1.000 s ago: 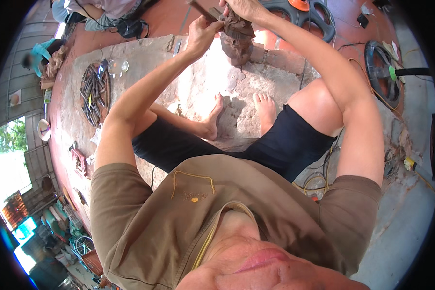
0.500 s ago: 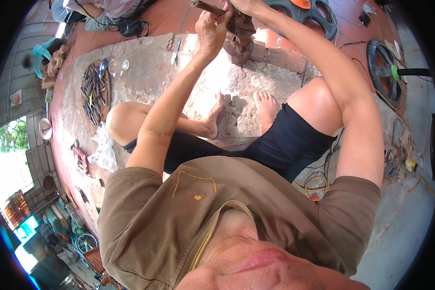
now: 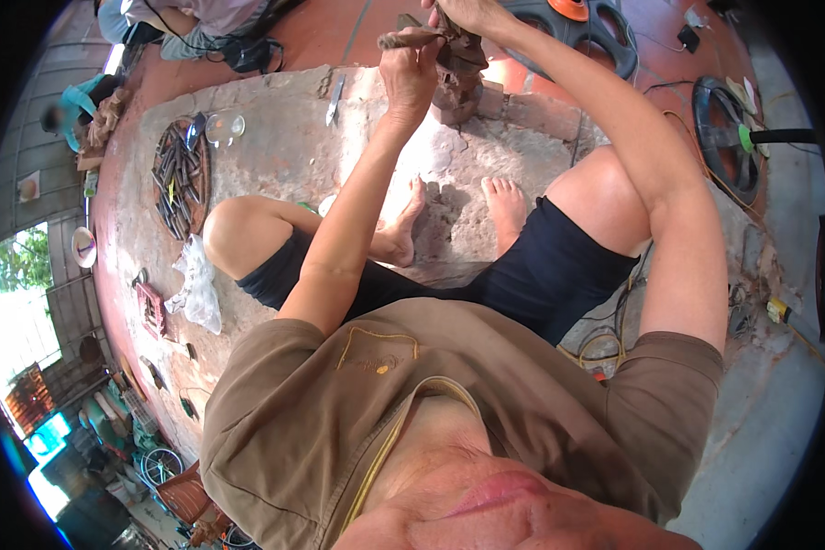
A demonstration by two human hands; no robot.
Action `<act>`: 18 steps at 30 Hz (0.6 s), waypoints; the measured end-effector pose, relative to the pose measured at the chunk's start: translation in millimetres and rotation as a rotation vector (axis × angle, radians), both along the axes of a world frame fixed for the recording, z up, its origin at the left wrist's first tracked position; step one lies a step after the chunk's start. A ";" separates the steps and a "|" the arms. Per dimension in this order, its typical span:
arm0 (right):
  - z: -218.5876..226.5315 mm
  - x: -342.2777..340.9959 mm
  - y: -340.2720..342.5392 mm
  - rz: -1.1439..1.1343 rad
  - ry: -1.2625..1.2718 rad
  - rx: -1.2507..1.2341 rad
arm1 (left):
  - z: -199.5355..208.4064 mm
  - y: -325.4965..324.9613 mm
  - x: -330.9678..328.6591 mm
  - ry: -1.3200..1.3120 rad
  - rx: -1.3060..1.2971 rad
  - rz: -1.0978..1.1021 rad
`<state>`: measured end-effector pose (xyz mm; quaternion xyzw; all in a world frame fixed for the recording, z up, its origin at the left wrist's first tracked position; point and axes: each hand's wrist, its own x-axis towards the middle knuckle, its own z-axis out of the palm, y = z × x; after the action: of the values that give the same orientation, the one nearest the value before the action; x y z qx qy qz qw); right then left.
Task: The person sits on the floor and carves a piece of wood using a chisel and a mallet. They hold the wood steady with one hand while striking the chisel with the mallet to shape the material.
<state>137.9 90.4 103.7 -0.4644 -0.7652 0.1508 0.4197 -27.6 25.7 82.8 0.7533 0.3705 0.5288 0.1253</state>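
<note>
My left hand (image 3: pixel 409 82) is closed around a thick brown stick (image 3: pixel 401 40), which looks like wood and lies roughly level in front of me. Close by, at the top edge of the view, is my right hand (image 3: pixel 466 13), its fingers curled at the upper part of a dark brown carved piece (image 3: pixel 463 57); what they hold is too hidden to make out. That piece rests on a brown block (image 3: pixel 456 99) beyond my bare feet. The stick's right end reaches close to the carved piece, and I cannot tell whether they touch.
A round basket of slim dark tools (image 3: pixel 180 179) lies to the left, beside a clear round dish (image 3: pixel 225 127) and a plastic bag (image 3: pixel 197 286). A knife-like blade (image 3: pixel 335 101) lies ahead. Black wheel-shaped stands (image 3: pixel 729 137) and cables are at the right. Other people sit farther off.
My left hand and the stick have come down and slightly right, nearer to me, and the stick has turned more level. The right hand stays at the carved piece.
</note>
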 end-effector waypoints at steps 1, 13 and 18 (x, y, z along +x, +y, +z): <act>-1.9 2.0 1.1 0.002 -0.016 0.039 | -1.2 1.9 2.2 0.003 0.080 0.003; 9.4 -6.3 -10.5 -0.017 0.087 -0.152 | -0.1 7.2 -1.6 0.043 0.157 -0.020; 6.1 -4.6 -6.0 -0.005 0.037 -0.079 | -5.7 4.2 1.1 0.179 0.277 0.066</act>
<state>133.3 84.3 109.7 -0.4796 -0.7496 0.1884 0.4154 -26.5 29.9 77.0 0.7948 0.3283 0.5095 -0.0307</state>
